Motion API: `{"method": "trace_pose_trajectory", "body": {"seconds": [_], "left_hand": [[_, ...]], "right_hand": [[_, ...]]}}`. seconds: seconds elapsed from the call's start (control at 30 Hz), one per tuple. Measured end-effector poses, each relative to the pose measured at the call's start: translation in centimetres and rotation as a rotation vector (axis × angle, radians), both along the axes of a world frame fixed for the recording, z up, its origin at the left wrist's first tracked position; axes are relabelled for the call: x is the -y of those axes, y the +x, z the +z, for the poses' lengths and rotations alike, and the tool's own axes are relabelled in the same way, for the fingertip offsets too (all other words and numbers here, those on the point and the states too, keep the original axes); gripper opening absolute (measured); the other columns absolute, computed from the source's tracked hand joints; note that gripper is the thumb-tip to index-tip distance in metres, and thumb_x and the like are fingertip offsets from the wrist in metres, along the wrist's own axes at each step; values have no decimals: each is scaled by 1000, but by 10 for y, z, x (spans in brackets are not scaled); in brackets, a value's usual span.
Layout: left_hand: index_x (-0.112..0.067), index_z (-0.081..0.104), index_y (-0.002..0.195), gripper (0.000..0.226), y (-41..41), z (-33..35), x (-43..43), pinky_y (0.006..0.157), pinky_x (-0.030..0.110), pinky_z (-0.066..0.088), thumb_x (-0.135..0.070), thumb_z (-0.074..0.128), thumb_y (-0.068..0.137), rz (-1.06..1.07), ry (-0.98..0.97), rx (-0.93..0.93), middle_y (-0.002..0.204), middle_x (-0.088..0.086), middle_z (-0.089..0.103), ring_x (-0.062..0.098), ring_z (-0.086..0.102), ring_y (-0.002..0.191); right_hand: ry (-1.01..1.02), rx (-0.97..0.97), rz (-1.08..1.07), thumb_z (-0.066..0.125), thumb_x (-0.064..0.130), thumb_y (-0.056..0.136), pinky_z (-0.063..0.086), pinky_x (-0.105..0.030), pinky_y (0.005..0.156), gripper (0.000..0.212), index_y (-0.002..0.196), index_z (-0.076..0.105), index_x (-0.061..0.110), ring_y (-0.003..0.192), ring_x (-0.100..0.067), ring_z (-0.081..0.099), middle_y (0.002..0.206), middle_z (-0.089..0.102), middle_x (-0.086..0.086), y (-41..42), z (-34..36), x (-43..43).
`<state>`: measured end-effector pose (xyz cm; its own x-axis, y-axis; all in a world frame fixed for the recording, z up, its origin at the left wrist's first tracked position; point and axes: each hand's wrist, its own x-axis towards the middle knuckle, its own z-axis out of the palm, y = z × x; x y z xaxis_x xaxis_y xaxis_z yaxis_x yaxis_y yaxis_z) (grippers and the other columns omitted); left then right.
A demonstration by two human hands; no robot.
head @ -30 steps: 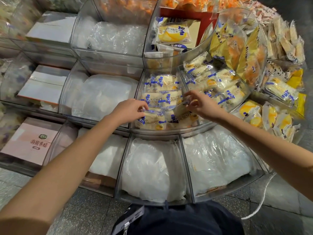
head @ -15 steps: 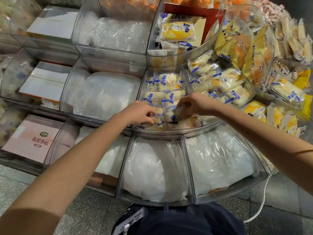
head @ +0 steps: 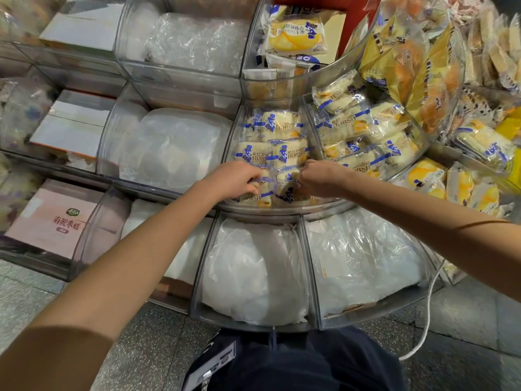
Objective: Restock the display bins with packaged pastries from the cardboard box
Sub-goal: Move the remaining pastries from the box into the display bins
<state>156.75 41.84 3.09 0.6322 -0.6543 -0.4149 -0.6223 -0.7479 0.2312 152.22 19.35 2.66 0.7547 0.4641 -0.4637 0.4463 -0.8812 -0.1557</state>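
Packaged pastries (head: 272,128), white wrap with blue print, lie in rows in the centre display bin (head: 282,209). Two rows lie flat at the back, a third sits along the front wall.
Left hand (head: 235,179): grip closed, fingers curled over a front-row packet.
Right hand (head: 320,177): grip closed, pinching the edge of the packet beside it.
Both hands are inside the bin, near each other but apart.

Progress (judgement): the centre bin is nearly full, and the step in hand looks like seating the front row. The neighbour bin (head: 394,176) on the right is already heaped with the same packets. Left to do, apparently: the two lower bins (head: 307,272), which show only crumpled white plastic bags (head: 253,277), and the left bin (head: 108,142), likewise. I cannot identify the supply box. A red card tray (head: 346,38) with yellow packets (head: 296,32) sits in the upper bin, but I cannot say it is the source.

Surroundings: a tiered, curved display stand. A pink carton (head: 53,218) and white cartons (head: 70,128) are at far left, and mixed snack packs (head: 479,66) are piled at right. Below is a speckled stone floor (head: 135,348) with a white cord (head: 428,306) trailing down. A badge (head: 211,368) hangs at the person's waist.
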Motion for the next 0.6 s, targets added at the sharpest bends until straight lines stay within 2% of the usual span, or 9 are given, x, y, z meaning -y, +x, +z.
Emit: {"method": "trace_pose_trajectory", "body": {"seconds": [0.07,0.13,0.23,0.3,0.33,0.4,0.5,0.6], "left_hand": [[-22,55,94,21,-2,2,-1,76,27,36,-39,66,90,37,-92,65,92,-10,54,12,48,92],[-20,58,104,24,-6,3,-2,79,25,35,-38,65,90,68,-158,140,98,-10,54,9,46,93],[-19,58,110,25,-14,1,4,76,28,37,-34,65,91,100,-169,113,104,-2,61,12,48,90],[-20,59,116,26,-20,-2,8,78,30,39,-31,64,92,124,-174,108,108,1,61,15,51,93],[-20,59,118,27,-22,-3,10,80,30,40,-31,63,93,151,-185,108,109,1,61,15,51,95],[-19,59,119,27,-25,-6,12,81,28,40,-29,62,94,210,-205,104,110,1,61,13,50,94],[-18,59,116,26,-29,-10,16,84,34,47,-30,62,94,280,-203,100,111,2,63,18,57,97],[-18,59,118,28,-29,-8,17,85,36,49,-30,63,93,307,-185,83,113,1,65,18,59,99]], "right_hand": [[-20,73,19,45,28,103,51,-31,87,31,117,60,5,94,-18,54,98,55,-5,2,2,-2],[49,248,75,48,29,101,51,-32,84,39,137,51,14,99,-20,55,106,58,-7,-2,3,-2],[82,313,72,41,30,104,44,-27,60,53,153,22,35,79,-17,51,104,49,-10,-17,2,-3],[46,274,-5,35,32,105,45,-27,53,56,152,7,44,66,-18,55,118,46,-17,-24,-5,-5],[48,250,-27,36,32,105,49,-28,54,59,152,2,45,65,-20,58,126,44,-21,-25,-10,-4],[90,191,-56,41,30,104,57,-36,67,66,152,-1,43,71,-27,64,134,39,-24,-25,-20,-1],[152,141,-90,50,29,100,55,-47,77,74,153,0,40,79,-36,64,126,42,-20,-23,-26,-3],[142,103,-101,55,32,98,53,-45,82,75,154,6,39,86,-36,64,123,44,-17,-17,-21,-5]]}}
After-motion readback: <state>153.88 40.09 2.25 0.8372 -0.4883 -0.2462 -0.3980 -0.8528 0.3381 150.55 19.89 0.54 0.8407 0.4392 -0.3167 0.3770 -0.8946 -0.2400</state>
